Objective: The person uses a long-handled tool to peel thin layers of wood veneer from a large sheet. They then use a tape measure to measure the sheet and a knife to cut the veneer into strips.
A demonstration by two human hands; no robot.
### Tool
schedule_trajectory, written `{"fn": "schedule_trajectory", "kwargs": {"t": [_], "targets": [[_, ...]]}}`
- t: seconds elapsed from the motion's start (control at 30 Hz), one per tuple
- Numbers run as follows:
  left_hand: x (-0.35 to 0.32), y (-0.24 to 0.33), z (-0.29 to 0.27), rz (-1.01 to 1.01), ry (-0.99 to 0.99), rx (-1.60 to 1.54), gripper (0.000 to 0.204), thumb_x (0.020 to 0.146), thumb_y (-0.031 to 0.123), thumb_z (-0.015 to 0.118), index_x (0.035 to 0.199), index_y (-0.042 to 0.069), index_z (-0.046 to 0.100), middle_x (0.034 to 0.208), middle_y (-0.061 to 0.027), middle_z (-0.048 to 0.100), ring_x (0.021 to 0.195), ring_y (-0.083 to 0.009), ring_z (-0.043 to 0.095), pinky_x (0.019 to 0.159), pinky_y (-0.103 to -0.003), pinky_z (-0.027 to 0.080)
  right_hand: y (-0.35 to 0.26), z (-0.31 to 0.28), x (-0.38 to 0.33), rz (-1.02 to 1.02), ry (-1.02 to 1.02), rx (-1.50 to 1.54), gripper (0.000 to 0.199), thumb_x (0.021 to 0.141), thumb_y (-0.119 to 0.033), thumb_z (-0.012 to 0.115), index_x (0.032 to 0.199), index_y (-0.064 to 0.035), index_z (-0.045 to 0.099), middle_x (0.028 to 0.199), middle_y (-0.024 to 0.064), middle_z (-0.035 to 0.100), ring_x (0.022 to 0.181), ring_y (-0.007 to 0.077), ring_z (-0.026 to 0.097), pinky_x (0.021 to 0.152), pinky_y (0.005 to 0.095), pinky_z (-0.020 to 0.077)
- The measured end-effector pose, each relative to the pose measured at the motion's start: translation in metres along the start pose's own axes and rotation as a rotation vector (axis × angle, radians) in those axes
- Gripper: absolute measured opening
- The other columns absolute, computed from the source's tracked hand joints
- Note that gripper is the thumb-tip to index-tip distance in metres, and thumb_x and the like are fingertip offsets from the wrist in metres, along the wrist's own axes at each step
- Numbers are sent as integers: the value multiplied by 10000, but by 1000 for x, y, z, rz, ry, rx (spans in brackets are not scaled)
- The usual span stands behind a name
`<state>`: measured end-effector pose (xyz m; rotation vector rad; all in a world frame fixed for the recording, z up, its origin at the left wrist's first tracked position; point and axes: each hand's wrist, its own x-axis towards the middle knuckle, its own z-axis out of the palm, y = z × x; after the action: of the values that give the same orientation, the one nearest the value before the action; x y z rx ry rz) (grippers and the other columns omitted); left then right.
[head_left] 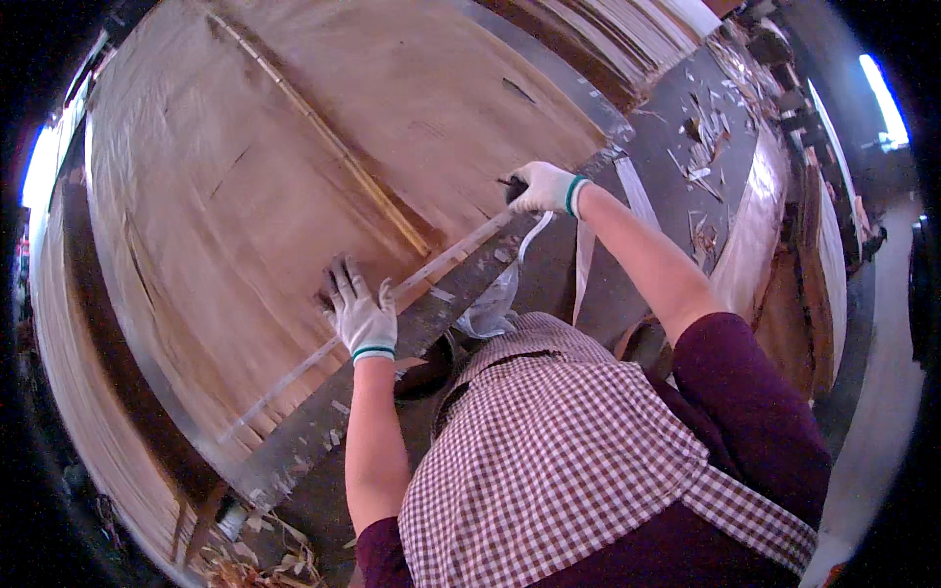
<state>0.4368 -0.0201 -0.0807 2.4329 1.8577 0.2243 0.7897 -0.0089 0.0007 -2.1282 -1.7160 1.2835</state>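
My left hand (pixel 363 312), in a white glove with darkened fingertips and a green cuff, lies flat with fingers spread on a wide brown sheet (pixel 412 127) that looks like thin wood veneer. Along the sheet's near edge runs a narrow whitish strip (pixel 294 377), like tape. It passes by the left palm and reaches up to my right hand (pixel 542 188). The right hand, gloved the same way, is closed at that edge; its fingers are bent down, and what they grip is hidden. A loose white ribbon (pixel 534 238) hangs just below it.
A long yellowish stick (pixel 333 142) lies across the sheet. More stacked sheets stand at the left (pixel 83 323) and far right (pixel 627 44). Scraps (pixel 706 137) litter the grey surface to the right, and shavings (pixel 260 559) lie at lower left.
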Motion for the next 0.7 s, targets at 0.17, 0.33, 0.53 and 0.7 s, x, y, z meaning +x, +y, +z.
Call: {"fn": "schedule_trajectory", "kwargs": {"t": [0.17, 0.33, 0.53, 0.7], "targets": [[2, 2, -5, -3, -76, 79, 802, 854, 588, 458, 1457, 112, 224, 1525, -90, 187, 1399, -307, 172, 1106, -554, 115, 5, 2, 13, 107, 114, -244, 396, 637, -300, 663, 938, -43, 672, 874, 187, 671, 835, 325, 654, 764, 400, 520], [2, 6, -5, -17, -77, 81, 858, 810, 597, 520, 1442, 85, 246, 1517, -98, 199, 1407, -289, 150, 1120, -535, 79, 25, 1, 18, 182, 183, -366, 457, 657, -414, 703, 959, -75, 667, 966, 151, 665, 916, 320, 633, 787, 420, 498], [2, 10, -6, -13, -82, 110, 868, 808, 597, 522, 1454, 100, 224, 1522, -102, 185, 1402, -308, 154, 1124, -512, 91, 87, -78, 13, 211, 337, -598, 476, 697, -433, 698, 1030, -101, 631, 1035, 137, 648, 984, 314, 612, 824, 430, 488], [3, 9, -6, -16, -117, 91, 834, 837, 560, 506, 1456, 85, 212, 1519, -138, 173, 1399, -330, 155, 1121, -530, 72, 131, -85, -4, 51, 877, -362, 240, 777, -138, 603, 1011, -84, 605, 998, 150, 639, 952, 325, 617, 804, 466, 497]]}}
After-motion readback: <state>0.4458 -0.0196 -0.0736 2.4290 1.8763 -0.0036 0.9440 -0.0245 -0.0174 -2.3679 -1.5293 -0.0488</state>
